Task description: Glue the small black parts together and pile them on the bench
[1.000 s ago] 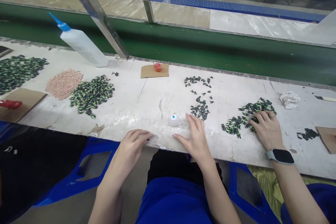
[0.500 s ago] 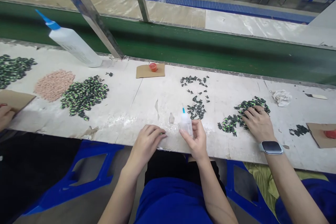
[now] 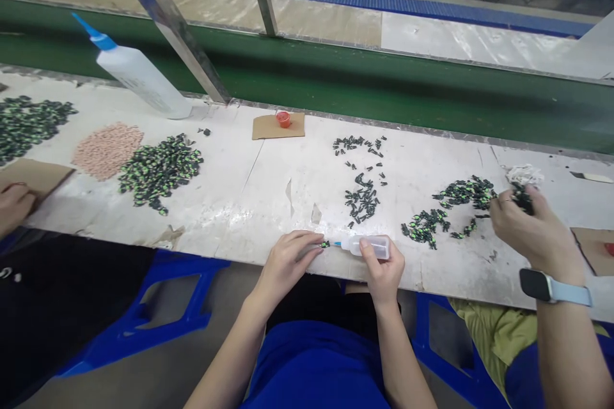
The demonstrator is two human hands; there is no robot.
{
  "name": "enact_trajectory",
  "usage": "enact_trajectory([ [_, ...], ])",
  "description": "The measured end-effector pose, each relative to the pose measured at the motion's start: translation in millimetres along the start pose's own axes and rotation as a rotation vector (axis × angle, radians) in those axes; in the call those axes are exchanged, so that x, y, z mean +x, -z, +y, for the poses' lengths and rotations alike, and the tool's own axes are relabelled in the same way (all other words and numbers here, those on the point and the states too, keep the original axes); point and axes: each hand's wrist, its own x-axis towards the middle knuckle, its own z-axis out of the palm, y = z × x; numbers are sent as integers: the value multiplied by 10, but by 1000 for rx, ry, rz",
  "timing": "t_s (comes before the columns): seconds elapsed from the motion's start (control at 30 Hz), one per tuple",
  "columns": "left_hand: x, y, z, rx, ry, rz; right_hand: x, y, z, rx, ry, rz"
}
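Between thumb and fingers, my left hand (image 3: 291,260) pinches a small black and green piece (image 3: 325,244) close above the table's near edge. My right hand (image 3: 384,265) is wrapped round a small clear bottle (image 3: 357,245), which lies on its side in the air. Its thin blue tip points left and ends right beside the piece; whether they touch is too small to tell. Beyond the bottle, a loose pile of small black parts (image 3: 362,200) lies on the white table (image 3: 240,204), with more black parts (image 3: 357,145) scattered behind it.
Green-black piles (image 3: 160,169) and a pink pile (image 3: 108,150) lie left, near a large bottle (image 3: 144,84). A red cup (image 3: 283,119) stands on cardboard (image 3: 263,128). At right a person's hand (image 3: 537,230) holds dark pieces beside another green-black pile (image 3: 425,227); another hand (image 3: 14,204) is far left.
The small bottle has tipped from upright to sideways, its tip now at the piece. My left hand moved slightly right. The neighbour's hand at right moved right, carrying dark pieces from the pile.
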Motion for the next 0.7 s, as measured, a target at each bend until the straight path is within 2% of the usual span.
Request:
enact_trajectory([
  [0.13, 20, -25, 28, -1, -11, 43, -783, -885, 233, -33, -38, -2],
  [0.2, 28, -32, 36, 10, -15, 55, -953, -1105, 342, -54, -66, 2],
  [0.3, 32, -35, 31, 19, -17, 62, -957, -1133, 419, -70, -101, -14],
  [0.43, 31, -40, 19, 13, -15, 65, -897, -1062, 406, -70, -118, -37],
  [0.7, 19, -56, 18, -2, 12, 85, -928, -1097, 412, -77, -139, -22],
])
